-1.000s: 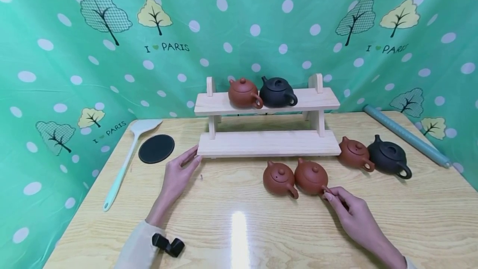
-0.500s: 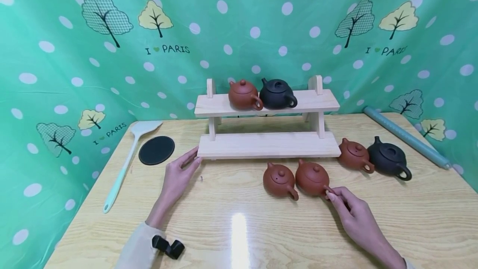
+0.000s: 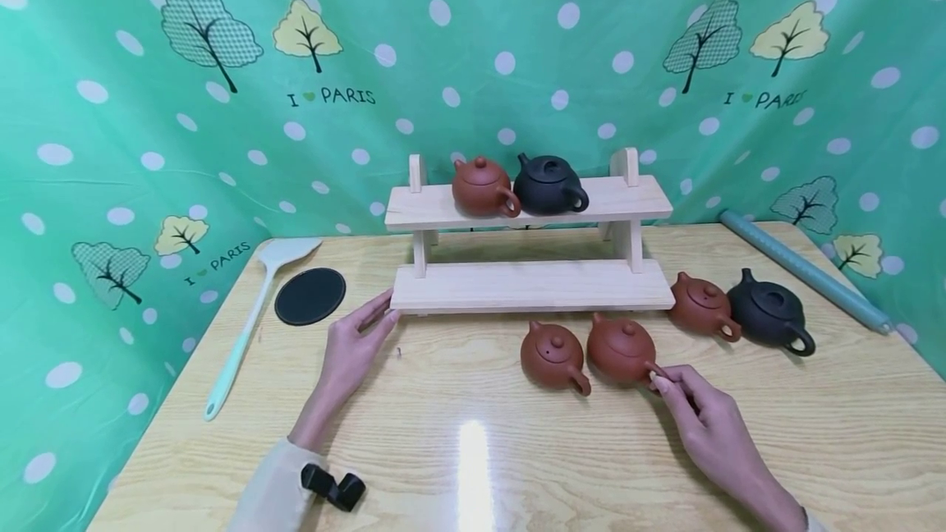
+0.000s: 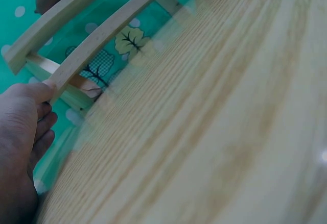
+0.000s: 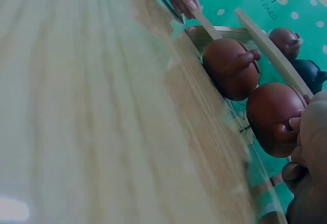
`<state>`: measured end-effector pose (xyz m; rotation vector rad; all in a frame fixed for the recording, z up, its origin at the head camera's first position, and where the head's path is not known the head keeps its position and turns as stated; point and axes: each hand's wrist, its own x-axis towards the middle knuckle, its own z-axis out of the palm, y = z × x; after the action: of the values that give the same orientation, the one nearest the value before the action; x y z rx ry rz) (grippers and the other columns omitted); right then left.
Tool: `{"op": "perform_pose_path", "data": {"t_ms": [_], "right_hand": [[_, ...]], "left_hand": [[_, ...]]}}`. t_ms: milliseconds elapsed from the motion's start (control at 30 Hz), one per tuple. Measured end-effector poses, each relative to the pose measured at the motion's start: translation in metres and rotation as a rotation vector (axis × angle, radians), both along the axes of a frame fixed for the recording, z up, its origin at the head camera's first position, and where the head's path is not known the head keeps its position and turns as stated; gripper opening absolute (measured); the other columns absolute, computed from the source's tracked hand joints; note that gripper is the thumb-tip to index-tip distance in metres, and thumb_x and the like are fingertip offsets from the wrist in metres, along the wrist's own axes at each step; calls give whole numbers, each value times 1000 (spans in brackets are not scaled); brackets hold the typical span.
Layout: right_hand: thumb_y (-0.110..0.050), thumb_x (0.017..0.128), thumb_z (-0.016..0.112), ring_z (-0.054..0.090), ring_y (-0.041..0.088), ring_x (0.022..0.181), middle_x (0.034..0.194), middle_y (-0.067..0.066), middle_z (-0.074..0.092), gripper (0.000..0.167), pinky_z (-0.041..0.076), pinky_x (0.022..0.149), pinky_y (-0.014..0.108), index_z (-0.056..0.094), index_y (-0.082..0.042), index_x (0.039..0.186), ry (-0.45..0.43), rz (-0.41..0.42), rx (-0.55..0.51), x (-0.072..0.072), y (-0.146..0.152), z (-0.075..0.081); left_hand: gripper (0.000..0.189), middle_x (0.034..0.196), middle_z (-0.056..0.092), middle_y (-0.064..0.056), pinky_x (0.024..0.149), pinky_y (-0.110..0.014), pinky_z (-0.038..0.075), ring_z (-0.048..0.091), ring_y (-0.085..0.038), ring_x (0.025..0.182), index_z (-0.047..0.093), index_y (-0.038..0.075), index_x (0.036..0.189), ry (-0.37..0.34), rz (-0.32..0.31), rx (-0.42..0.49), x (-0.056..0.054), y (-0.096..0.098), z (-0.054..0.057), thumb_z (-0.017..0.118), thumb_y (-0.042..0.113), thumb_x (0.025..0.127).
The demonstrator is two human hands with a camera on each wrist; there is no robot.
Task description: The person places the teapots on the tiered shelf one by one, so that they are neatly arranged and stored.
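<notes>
My right hand (image 3: 705, 425) pinches the handle of a reddish-brown teapot (image 3: 621, 351) in front of the two-tier wooden shelf (image 3: 532, 286). Just left of it stands another reddish-brown teapot (image 3: 552, 357), its handle toward me. At the shelf's lower left end, my left hand (image 3: 355, 343) grips the board's corner between thumb and fingers; the left wrist view shows the thumb (image 4: 43, 90) at the board's edge. On the upper tier sit a reddish-brown teapot (image 3: 482, 185) and a black teapot (image 3: 548, 185). The lower tier carries nothing.
Right of the shelf are a reddish-brown teapot (image 3: 702, 304) and a black teapot (image 3: 769, 310). A teal roll (image 3: 805, 269) lies behind them. On the left lie a pale spatula (image 3: 247, 335) and a black round mat (image 3: 310, 296). A green polka-dot cloth (image 3: 473, 56) hangs behind.
The teapot in my right hand has shifted slightly to the right, opening a small gap from the teapot beside it. My left hand stays at the shelf's end.
</notes>
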<state>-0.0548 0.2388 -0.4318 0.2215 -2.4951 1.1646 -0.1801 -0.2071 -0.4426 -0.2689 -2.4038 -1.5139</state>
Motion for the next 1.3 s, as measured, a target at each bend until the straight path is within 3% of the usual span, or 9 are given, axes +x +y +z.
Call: {"op": "perform_pose_path", "data": {"t_ms": [133, 367, 633, 833, 1067, 1300], "right_hand": [[2, 102, 62, 46, 5, 64, 75, -5, 59, 12, 35, 53, 24, 70, -7, 101, 20, 0, -3, -2, 1, 3], [10, 99, 61, 41, 3, 58, 73, -2, 56, 19, 32, 48, 26, 69, -8, 101, 71, 38, -23, -6, 3, 7], [12, 98, 61, 39, 4, 56, 69, -9, 49, 22, 31, 45, 25, 70, -8, 100, 98, 35, -40, -9, 5, 11], [12, 97, 62, 39, 4, 56, 67, -3, 51, 21, 31, 46, 26, 70, -7, 100, 109, 27, -45, -11, 6, 13], [13, 97, 62, 38, 5, 54, 69, -9, 47, 22, 30, 44, 25, 71, -7, 100, 125, 21, -55, -15, 8, 16], [16, 95, 62, 38, 4, 54, 69, -8, 47, 21, 30, 44, 25, 69, -4, 99, 166, 24, -40, -21, 10, 19]], "left_hand": [[42, 130, 69, -11, 103, -26, 48, 66, -28, 121, 67, 3, 137, 6, -3, -1, 0, 0, -1, 74, 19, 99], [42, 131, 68, -11, 97, -11, 45, 66, -26, 120, 66, 3, 137, 19, -10, 0, 0, -1, 0, 74, 17, 99], [42, 129, 69, -12, 97, -11, 45, 66, -28, 119, 66, 2, 137, 28, -11, 0, -1, 0, -1, 74, 17, 99], [41, 130, 69, -12, 97, -12, 46, 66, -30, 120, 67, 2, 136, 21, -10, 10, -1, 0, -2, 74, 16, 98], [40, 129, 69, -13, 99, -18, 47, 66, -30, 120, 67, 3, 136, 18, -13, 21, -1, -1, -2, 74, 17, 99], [40, 129, 69, -12, 97, -12, 46, 66, -28, 119, 67, 3, 136, 30, -11, 7, -1, 0, -2, 74, 16, 99]]}}
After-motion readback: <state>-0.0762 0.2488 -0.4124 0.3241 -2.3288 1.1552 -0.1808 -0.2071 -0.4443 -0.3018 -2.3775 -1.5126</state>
